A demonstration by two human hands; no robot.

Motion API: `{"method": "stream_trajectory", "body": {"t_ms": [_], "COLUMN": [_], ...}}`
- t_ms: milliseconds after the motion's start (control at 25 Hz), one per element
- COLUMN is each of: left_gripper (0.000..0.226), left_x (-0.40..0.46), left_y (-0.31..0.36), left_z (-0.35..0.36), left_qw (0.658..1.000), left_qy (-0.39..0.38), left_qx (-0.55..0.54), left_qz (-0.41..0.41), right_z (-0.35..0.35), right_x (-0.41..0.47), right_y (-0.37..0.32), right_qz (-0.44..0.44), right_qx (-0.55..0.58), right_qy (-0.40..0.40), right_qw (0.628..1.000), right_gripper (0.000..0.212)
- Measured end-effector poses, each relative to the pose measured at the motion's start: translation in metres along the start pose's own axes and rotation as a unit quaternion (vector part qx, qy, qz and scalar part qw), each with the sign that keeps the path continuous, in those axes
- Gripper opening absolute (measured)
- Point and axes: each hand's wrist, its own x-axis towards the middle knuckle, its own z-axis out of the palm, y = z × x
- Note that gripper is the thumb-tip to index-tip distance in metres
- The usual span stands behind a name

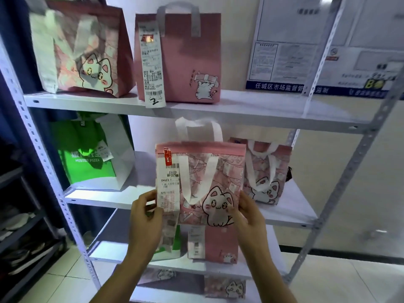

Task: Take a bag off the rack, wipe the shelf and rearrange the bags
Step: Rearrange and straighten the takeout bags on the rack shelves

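At the rack's middle shelf [113, 196], both hands hold a pink cat-print bag [203, 182]: left hand [147, 212] fingers clamped on its 8 o'clock corner and receipt [169, 189], right hand [247, 209] fingers clamped on its 4 o'clock corner.

A blue-bordered notice board [306, 51] hangs on the wall — dark shelving [19, 226] stands far left.

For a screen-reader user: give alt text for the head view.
Two hands, left and right, hold a pink cat-print bag by its lower corners in front of a white metal rack whose shelves carry more pink bags and a green bag.
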Motion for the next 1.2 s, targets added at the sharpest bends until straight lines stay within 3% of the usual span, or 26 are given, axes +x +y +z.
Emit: {"method": "stream_trajectory", "body": {"t_ms": [520, 840, 1040, 1200], "left_gripper": [0.039, 0.045, 0.048, 0.045], "left_x": [-0.075, -0.012, 0.042, 0.076], "left_y": [0.177, 0.276, 0.297, 0.296], "left_z": [0.056, 0.114, 0.153, 0.179], "left_qw": [0.978, 0.966, 0.965, 0.970], "left_qy": [-0.079, -0.109, -0.117, -0.143], "left_qx": [-0.091, -0.079, -0.054, -0.052], "left_qz": [0.172, 0.222, 0.230, 0.189], "right_z": [-0.139, -0.160, -0.166, -0.164], "right_x": [-0.041, 0.032, 0.095, 0.144], "right_y": [-0.137, -0.231, -0.249, -0.241], "right_qz": [-0.171, -0.185, -0.188, -0.171], "right_qx": [0.060, 0.052, 0.002, -0.051], "right_qy": [0.087, 0.137, 0.164, 0.176], "right_qw": [0.980, 0.972, 0.968, 0.968], "right_gripper": [0.051, 0.039, 0.045, 0.053]}}
